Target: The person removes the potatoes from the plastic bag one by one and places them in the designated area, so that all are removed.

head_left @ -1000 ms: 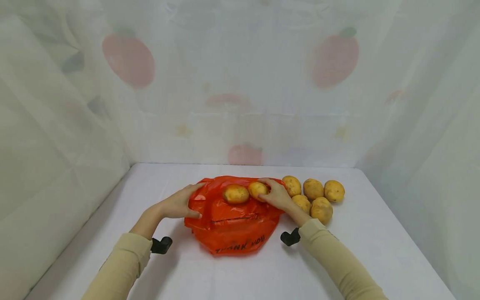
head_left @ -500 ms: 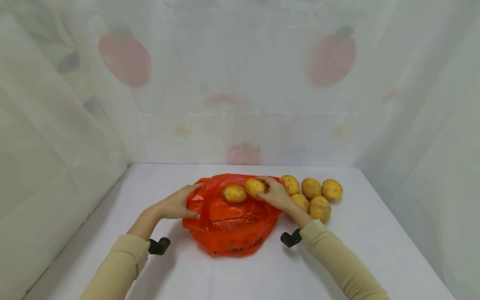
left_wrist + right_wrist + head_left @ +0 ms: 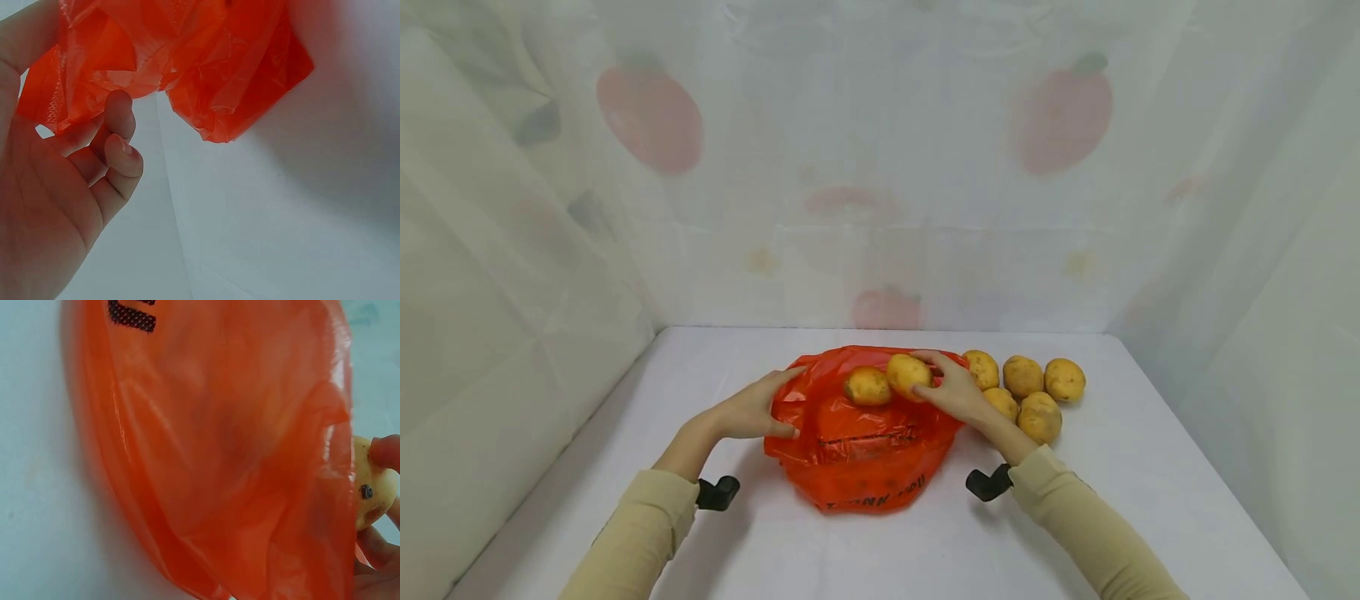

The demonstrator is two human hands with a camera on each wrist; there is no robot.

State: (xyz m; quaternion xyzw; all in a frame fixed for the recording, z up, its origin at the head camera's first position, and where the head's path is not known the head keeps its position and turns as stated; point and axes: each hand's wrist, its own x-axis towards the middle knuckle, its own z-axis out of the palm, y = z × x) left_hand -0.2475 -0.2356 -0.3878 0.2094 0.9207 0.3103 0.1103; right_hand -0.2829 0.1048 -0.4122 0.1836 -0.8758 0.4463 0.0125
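Observation:
A red plastic bag (image 3: pixel 865 450) with black lettering lies mouth up in the middle of the table. My left hand (image 3: pixel 756 407) grips its left edge; in the left wrist view the outer fingers (image 3: pixel 120 115) curl beside the red film. My right hand (image 3: pixel 951 387) holds a potato (image 3: pixel 908 375) between thumb and fingers over the bag's mouth. Left of it, another potato (image 3: pixel 868 386) lies in the mouth. In the right wrist view the bag's side hides most of the held potato (image 3: pixel 372 487), which shows a dark spot.
Several loose potatoes (image 3: pixel 1023 377) sit in a cluster right of the bag, close to my right wrist. The white table (image 3: pixel 1150 500) is bounded by pale curtains (image 3: pixel 880 275) at the back and sides. A black wrist mount (image 3: pixel 988 483) sticks out under each forearm.
My right hand has lifted the held potato slightly, up and to the left. The bag's back rim stands a little higher. My left hand keeps its place at the bag's left edge.

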